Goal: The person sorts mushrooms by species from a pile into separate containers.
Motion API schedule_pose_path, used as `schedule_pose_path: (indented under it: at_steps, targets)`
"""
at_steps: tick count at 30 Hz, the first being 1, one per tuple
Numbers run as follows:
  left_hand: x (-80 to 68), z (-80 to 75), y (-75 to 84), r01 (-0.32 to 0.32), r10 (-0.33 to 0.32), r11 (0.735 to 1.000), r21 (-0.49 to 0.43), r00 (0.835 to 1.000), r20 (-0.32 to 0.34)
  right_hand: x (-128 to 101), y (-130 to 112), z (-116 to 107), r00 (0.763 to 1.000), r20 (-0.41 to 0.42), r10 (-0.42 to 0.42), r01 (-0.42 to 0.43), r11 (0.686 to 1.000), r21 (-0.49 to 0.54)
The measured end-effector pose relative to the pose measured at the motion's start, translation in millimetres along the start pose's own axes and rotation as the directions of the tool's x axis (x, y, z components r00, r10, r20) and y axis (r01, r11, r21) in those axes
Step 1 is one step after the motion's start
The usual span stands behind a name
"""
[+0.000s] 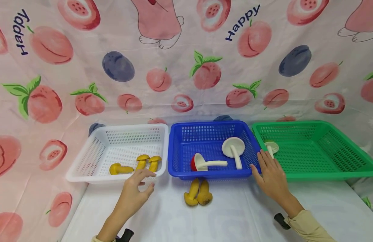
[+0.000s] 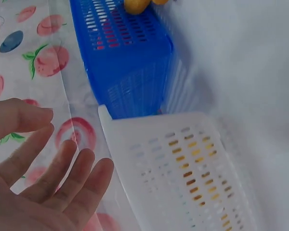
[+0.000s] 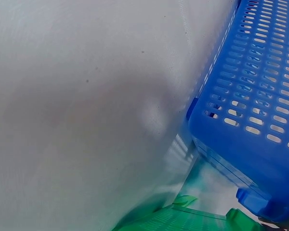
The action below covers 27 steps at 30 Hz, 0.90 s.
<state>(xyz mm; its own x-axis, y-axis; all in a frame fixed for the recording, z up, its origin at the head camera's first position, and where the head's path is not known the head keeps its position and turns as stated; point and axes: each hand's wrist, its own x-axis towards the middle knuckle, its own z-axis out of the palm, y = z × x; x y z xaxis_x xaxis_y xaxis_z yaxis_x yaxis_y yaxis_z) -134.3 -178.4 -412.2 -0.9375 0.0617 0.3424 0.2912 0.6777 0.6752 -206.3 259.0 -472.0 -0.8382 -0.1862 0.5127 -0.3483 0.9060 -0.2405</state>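
My left hand [image 1: 145,181] hovers with relaxed, spread fingers at the front rim of a white basket [image 1: 83,164] and holds nothing. In the left wrist view the same hand [image 2: 48,178] is open beside the white basket [image 2: 183,173]. Three yellow mushrooms [image 1: 141,163] lie in that basket. My right hand [image 1: 265,168] lies flat with straight fingers where the blue basket [image 1: 177,148] meets the green basket [image 1: 325,174]. Its fingertips end just short of a pale mushroom [image 1: 271,147] in the green basket. I cannot tell whether they touch it.
Two yellow mushrooms [image 1: 197,193] lie on the white table in front of the blue basket. Inside the blue basket are a red-capped mushroom [image 1: 201,163] and a white one [image 1: 233,148]. A fruit-print cloth backs the three baskets. The right wrist view shows only the blue basket [image 3: 260,96] and a green corner [image 3: 183,219].
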Motion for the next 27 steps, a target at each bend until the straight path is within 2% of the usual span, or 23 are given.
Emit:
schedule_pose_path:
  at_steps: [6, 15, 27]
  targets:
    - [-5.4, 12.4, 3.9, 0.005, -0.005, 0.999, -0.037, 1.000, 0.006, 0, 0, 0, 1.000, -0.007, 0.002, -0.002, 1.000, -0.001]
    - [-13.5, 29.0, 12.3, 0.059, -0.054, 0.992, -0.109, 0.997, 0.050, 0, 0, 0, 1.000, 0.001, 0.007, -0.007, 1.000, 0.003]
    - [-16.9, 53.1, 11.2, 0.084, -0.067, 0.981, -0.176, 0.992, 0.103, 0, -1, 1, 1.000, -0.002, 0.003, -0.003, 1.000, 0.001]
